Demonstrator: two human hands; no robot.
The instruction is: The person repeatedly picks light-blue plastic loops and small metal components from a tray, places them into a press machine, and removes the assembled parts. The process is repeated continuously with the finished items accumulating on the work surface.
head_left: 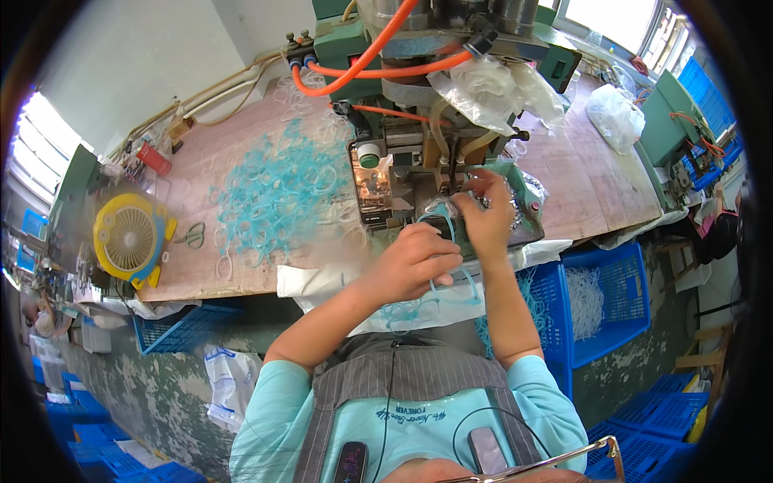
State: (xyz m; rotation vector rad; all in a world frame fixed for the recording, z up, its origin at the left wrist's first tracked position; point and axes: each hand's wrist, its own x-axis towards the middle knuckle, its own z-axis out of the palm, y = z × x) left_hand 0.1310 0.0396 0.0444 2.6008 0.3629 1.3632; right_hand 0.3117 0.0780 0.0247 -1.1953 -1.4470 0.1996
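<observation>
Currently grasping a light-blue strap point(452, 229) in the left hand point(420, 259), with fingers curled over it, above the middle of the counter's point(576, 181) front edge. Holding the right hand point(484, 211) raised at the green machine point(334, 44), with thumb and fingers bent near the strap's upper end; cannot tell whether pinching or only touching it. Can see the strap running down from the machine, past the left fingers, toward a white cloth point(318, 283) at the front edge, with more light-blue straps point(407, 312) lying over that cloth.

Left of the machine, can see a heap of light-blue loops point(282, 189), spread from near the back edge almost to the front edge. Toward the front left corner, can see a yellow fan point(129, 233), with green scissors point(195, 235) near it; farther back, can make out a red can point(155, 158). Toward the right edge, can see a white plastic bag point(616, 117). Below the front edge, right of the machine, can see a blue crate point(632, 278) holding white loops point(585, 302).
</observation>
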